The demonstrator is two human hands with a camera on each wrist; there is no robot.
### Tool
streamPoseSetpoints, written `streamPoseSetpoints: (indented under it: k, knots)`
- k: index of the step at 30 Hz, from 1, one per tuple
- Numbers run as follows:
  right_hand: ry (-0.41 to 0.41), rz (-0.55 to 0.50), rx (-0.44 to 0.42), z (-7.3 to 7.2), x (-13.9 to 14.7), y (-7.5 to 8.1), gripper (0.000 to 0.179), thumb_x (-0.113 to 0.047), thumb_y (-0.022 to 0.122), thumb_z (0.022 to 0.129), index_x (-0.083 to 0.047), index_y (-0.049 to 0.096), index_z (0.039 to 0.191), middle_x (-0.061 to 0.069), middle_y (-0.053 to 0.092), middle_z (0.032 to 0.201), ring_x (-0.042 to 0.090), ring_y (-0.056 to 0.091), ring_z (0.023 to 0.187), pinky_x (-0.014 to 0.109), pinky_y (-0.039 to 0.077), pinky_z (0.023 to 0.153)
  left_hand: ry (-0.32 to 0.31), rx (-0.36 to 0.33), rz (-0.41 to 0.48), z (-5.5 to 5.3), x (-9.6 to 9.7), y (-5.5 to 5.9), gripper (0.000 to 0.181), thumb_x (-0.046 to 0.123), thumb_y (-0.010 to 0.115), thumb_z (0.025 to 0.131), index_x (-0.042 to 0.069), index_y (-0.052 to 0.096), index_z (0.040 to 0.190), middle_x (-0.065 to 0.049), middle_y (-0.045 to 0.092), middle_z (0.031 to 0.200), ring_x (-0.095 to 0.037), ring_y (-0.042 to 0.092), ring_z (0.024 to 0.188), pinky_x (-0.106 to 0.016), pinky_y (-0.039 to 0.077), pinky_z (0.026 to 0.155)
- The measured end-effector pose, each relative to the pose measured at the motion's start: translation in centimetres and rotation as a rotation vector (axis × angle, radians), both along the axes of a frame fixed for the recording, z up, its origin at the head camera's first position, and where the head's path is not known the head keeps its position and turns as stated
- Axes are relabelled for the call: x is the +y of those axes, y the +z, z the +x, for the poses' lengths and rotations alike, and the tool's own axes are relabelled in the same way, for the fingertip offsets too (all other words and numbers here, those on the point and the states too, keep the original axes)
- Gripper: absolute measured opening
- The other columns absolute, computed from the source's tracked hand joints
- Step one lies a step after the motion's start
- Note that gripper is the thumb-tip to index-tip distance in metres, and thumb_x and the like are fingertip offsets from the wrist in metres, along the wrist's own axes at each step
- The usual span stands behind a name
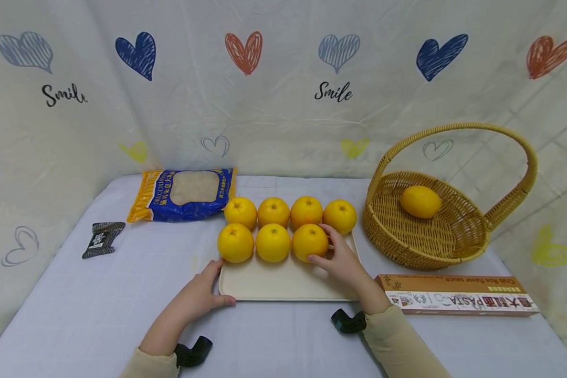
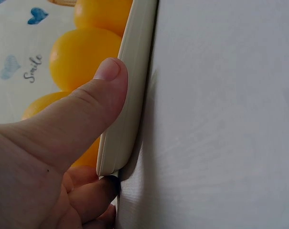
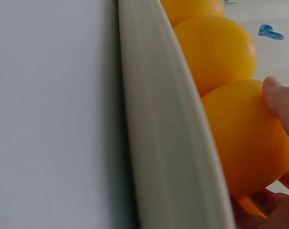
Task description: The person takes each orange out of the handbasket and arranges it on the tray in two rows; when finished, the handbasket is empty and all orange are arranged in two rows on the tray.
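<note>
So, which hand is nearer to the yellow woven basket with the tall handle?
Right. The right hand grips an orange on the beige tray, just left of the yellow woven basket. The left hand holds the tray's far left corner.

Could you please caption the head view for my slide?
Left hand grips the tray; right hand grasps an orange.

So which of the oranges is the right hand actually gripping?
The right hand grips the front-row orange at the tray's right end; the other six on the tray sit untouched.
</note>
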State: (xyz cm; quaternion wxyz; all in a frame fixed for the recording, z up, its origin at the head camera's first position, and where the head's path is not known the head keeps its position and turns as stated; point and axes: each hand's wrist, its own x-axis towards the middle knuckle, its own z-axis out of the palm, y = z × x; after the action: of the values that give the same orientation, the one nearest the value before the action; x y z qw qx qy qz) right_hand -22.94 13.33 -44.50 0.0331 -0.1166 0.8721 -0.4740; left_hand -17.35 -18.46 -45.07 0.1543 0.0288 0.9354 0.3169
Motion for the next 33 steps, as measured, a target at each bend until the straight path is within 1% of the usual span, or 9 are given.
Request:
streamPoseSetpoints:
  k: [3, 9, 12, 15, 18, 24, 33]
  knots:
    - [-0.004, 0.004, -0.01, -0.02, 0.09, -0.08, 0.081, -0.036, 0.072, 0.076, -0.013, 0.027, 0.14, 0.013, 0.039, 0.136, 0.031, 0.045, 0.117, 0.047, 0.039, 0.099, 0.001, 0.001, 0.0, -0.01, 0.01, -0.03, 0.106, 0.052, 0.076, 0.061, 0.012, 0.025, 0.144, -0.023, 0.023, 0.147, -0.044, 0.025, 0.132, -0.061, 0.024, 0.103]
    - [0.005, 0.006, -0.024, 0.13, 0.21, -0.24, 0.083, -0.034, 0.07, 0.079, -0.019, 0.021, 0.145, 0.014, 0.029, 0.14, 0.03, 0.045, 0.117, 0.043, 0.044, 0.095, -0.005, 0.004, 0.003, -0.02, 0.01, -0.08, 0.105, 0.051, 0.076, 0.061, 0.011, 0.025, 0.144, -0.023, 0.024, 0.147, -0.043, 0.024, 0.133, -0.061, 0.022, 0.105]
    - [0.017, -0.013, -0.021, 0.12, 0.26, -0.33, 0.082, -0.032, 0.068, 0.08, -0.013, 0.021, 0.144, 0.016, 0.03, 0.14, 0.032, 0.044, 0.119, 0.045, 0.042, 0.098, -0.004, 0.005, 0.003, -0.01, 0.01, -0.05, 0.105, 0.051, 0.076, 0.061, 0.011, 0.026, 0.144, -0.023, 0.024, 0.147, -0.043, 0.023, 0.133, -0.061, 0.021, 0.105]
    - [0.019, -0.026, -0.015, 0.08, 0.27, -0.36, 0.076, -0.03, 0.068, 0.081, -0.008, 0.025, 0.14, 0.017, 0.034, 0.139, 0.033, 0.044, 0.12, 0.047, 0.039, 0.1, -0.002, 0.003, 0.003, 0.03, 0.04, 0.03, 0.105, 0.05, 0.076, 0.061, 0.011, 0.026, 0.144, -0.023, 0.024, 0.147, -0.043, 0.023, 0.133, -0.061, 0.021, 0.105]
    - [0.025, -0.004, 0.002, 0.1, 0.33, -0.32, 0.072, -0.029, 0.066, 0.082, -0.007, 0.026, 0.138, 0.017, 0.035, 0.138, 0.033, 0.044, 0.119, 0.049, 0.038, 0.101, 0.0, 0.001, 0.002, 0.07, 0.06, 0.11, 0.105, 0.051, 0.076, 0.061, 0.011, 0.026, 0.144, -0.023, 0.024, 0.147, -0.043, 0.023, 0.133, -0.061, 0.021, 0.105]
    - [0.032, 0.022, 0.009, 0.15, 0.3, -0.15, 0.074, -0.029, 0.065, 0.082, -0.009, 0.024, 0.141, 0.014, 0.031, 0.142, 0.032, 0.042, 0.121, 0.049, 0.036, 0.102, 0.003, 0.001, 0.006, 0.12, 0.05, 0.22, 0.105, 0.051, 0.076, 0.061, 0.011, 0.025, 0.144, -0.023, 0.024, 0.147, -0.043, 0.024, 0.133, -0.06, 0.023, 0.105]
    - [0.033, -0.004, -0.018, 0.22, 0.33, -0.22, 0.082, -0.034, 0.067, 0.081, -0.017, 0.018, 0.144, 0.011, 0.025, 0.146, 0.031, 0.042, 0.121, 0.049, 0.037, 0.101, -0.002, 0.014, 0.013, 0.11, 0.04, 0.09, 0.104, 0.05, 0.077, 0.061, 0.011, 0.026, 0.144, -0.022, 0.025, 0.147, -0.042, 0.024, 0.134, -0.059, 0.025, 0.105]
